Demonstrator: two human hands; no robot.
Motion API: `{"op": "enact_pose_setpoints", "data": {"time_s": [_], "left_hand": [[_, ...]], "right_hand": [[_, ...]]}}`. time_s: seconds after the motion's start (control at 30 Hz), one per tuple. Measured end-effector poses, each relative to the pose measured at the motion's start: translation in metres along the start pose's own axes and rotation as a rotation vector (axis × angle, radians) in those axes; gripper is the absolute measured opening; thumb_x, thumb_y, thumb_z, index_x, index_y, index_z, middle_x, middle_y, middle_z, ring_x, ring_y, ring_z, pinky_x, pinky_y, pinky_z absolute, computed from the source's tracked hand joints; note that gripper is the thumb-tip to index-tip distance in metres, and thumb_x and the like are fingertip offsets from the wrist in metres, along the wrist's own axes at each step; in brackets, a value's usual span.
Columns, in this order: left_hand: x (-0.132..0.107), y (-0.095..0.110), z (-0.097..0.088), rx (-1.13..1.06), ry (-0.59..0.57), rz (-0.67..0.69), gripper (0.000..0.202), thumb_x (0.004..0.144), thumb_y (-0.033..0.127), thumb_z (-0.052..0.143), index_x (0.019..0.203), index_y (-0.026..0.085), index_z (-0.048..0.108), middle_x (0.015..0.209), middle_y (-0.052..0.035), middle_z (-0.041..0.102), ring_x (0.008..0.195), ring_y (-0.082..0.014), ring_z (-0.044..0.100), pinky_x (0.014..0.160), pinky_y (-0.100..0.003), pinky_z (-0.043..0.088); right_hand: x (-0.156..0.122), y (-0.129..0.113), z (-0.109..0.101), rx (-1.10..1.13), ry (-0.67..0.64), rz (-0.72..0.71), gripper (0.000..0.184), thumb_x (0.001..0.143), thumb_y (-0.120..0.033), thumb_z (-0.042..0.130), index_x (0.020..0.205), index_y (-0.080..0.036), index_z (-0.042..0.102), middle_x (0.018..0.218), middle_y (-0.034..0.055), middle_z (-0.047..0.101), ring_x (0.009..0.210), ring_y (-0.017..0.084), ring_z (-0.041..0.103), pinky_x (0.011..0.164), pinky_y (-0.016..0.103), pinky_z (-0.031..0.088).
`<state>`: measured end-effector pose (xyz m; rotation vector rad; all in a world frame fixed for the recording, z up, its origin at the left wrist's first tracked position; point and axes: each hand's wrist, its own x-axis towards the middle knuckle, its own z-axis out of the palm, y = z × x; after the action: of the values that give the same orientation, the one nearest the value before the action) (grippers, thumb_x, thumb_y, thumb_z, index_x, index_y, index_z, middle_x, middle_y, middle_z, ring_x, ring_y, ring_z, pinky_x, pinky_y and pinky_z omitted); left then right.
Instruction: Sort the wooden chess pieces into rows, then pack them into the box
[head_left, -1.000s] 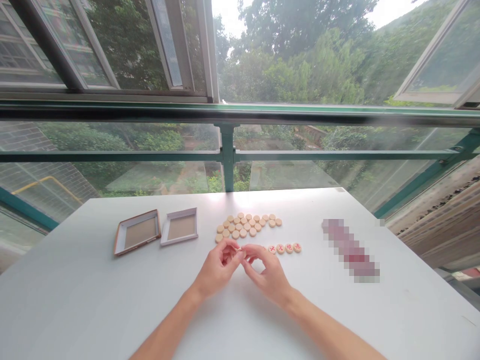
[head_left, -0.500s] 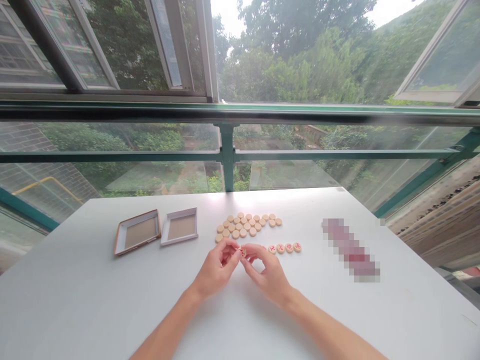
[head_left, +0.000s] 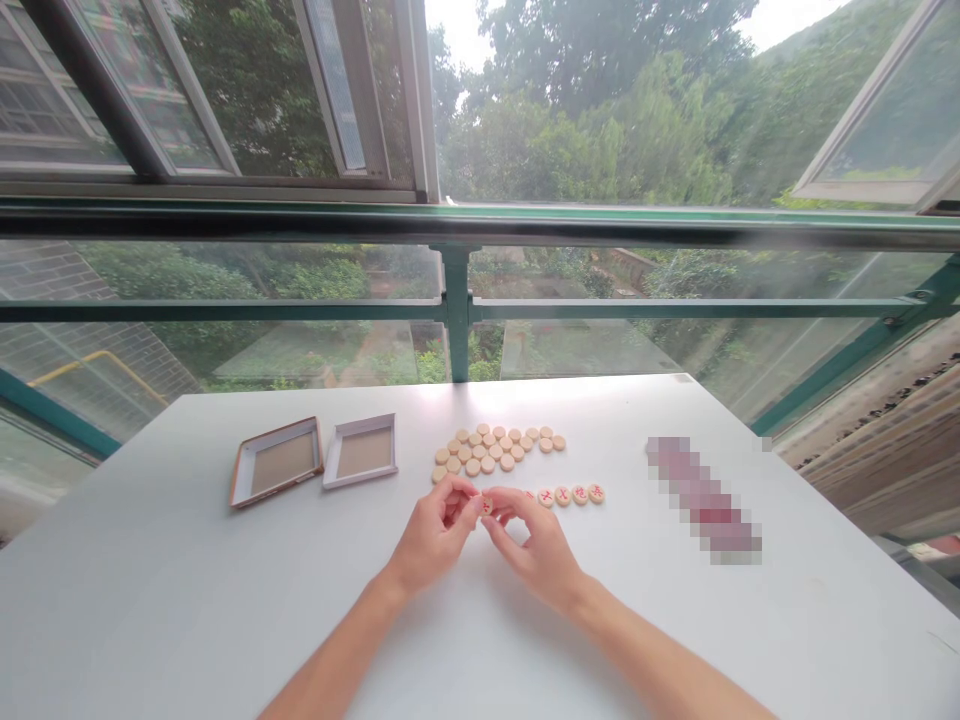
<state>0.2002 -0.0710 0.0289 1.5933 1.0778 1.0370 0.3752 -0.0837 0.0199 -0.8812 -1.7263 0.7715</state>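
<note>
The tabletop (head_left: 628, 480) leaves passage between red-marked discs (head_left: 563, 496) and blurred patch (head_left: 705, 500), while plain discs (head_left: 487, 465) block straight ahead.

A big white table (head_left: 225, 600) fills the low part, at 6 o'clock. Past its far edge runs a long, dark, shiny rail (head_left: 600, 232), with a thin green bar (head_left: 300, 311) under it and a green post (head_left: 456, 340) at 12 o'clock. A window (head_left: 202, 100) sits near 10 o'clock, and another window (head_left: 885, 120) swings open at 2 o'clock. Green trees (head_left: 600, 120) stand at 1 o'clock, and white sky (head_left: 461, 35) peeks in at 12. At 9 o'clock there's a brick wall (head_left: 60, 285) and a yellow pipe (head_left: 105, 358). Something brown and stripy (head_left: 885, 450) is between 3 and 4 o'clock; I can't tell what. Daylight makes the table's far edge shine.
</note>
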Motion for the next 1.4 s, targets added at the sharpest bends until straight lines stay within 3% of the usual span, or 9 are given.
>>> {"op": "enact_pose_setpoints", "data": {"time_s": [0.23, 0.47, 0.73, 0.97, 1.4], "left_hand": [[-0.0007, 0.0000, -0.0014, 0.006, -0.024, 0.010, 0.020, 0.097, 0.039, 0.053, 0.102, 0.020, 0.054, 0.084, -0.0023, 0.069, 0.073, -0.0147, 0.062, 0.064, -0.025, 0.043], [0.0006, -0.0033, 0.0002, 0.076, 0.006, 0.015, 0.021, 0.092, 0.040, 0.060, 0.098, 0.021, 0.054, 0.067, 0.0057, 0.052, 0.060, -0.0104, 0.048, 0.057, -0.022, 0.037], [-0.0006, 0.0006, -0.0007, 0.034, -0.027, 0.010, 0.019, 0.097, 0.041, 0.051, 0.099, 0.021, 0.052, 0.075, 0.0013, 0.064, 0.066, -0.0127, 0.056, 0.061, -0.024, 0.041], [-0.0011, 0.0051, -0.0042, 0.024, -0.084, 0.016, 0.020, 0.100, 0.039, 0.047, 0.108, 0.022, 0.052, 0.086, -0.0017, 0.066, 0.077, -0.0151, 0.061, 0.071, -0.027, 0.046], [0.0002, -0.0004, -0.0036, 0.113, -0.026, 0.008, 0.019, 0.094, 0.040, 0.057, 0.100, 0.022, 0.055, 0.068, 0.0044, 0.056, 0.061, -0.0116, 0.048, 0.058, -0.022, 0.037]], "right_hand": [[-0.0004, 0.0007, -0.0007, -0.004, 0.011, 0.003, 0.026, 0.094, -0.019, 0.058, 0.119, -0.025, 0.062, 0.102, 0.0049, 0.074, 0.088, 0.017, 0.070, 0.077, 0.032, 0.058], [-0.0018, 0.0021, 0.0012, -0.025, -0.003, -0.032, 0.027, 0.094, -0.016, 0.057, 0.119, -0.025, 0.062, 0.103, 0.0046, 0.073, 0.083, 0.016, 0.068, 0.076, 0.032, 0.058], [-0.0018, 0.0011, 0.0000, -0.014, -0.012, -0.019, 0.029, 0.093, -0.015, 0.058, 0.120, -0.025, 0.062, 0.103, 0.0044, 0.073, 0.086, 0.017, 0.068, 0.077, 0.032, 0.058], [-0.0007, 0.0024, -0.0010, -0.009, 0.005, -0.027, 0.029, 0.094, -0.016, 0.058, 0.121, -0.025, 0.060, 0.102, 0.0046, 0.073, 0.087, 0.017, 0.069, 0.076, 0.031, 0.058], [-0.0019, 0.0027, 0.0009, -0.035, -0.008, -0.030, 0.026, 0.095, -0.018, 0.057, 0.119, -0.026, 0.063, 0.102, 0.0044, 0.073, 0.081, 0.016, 0.067, 0.076, 0.032, 0.058]]}}
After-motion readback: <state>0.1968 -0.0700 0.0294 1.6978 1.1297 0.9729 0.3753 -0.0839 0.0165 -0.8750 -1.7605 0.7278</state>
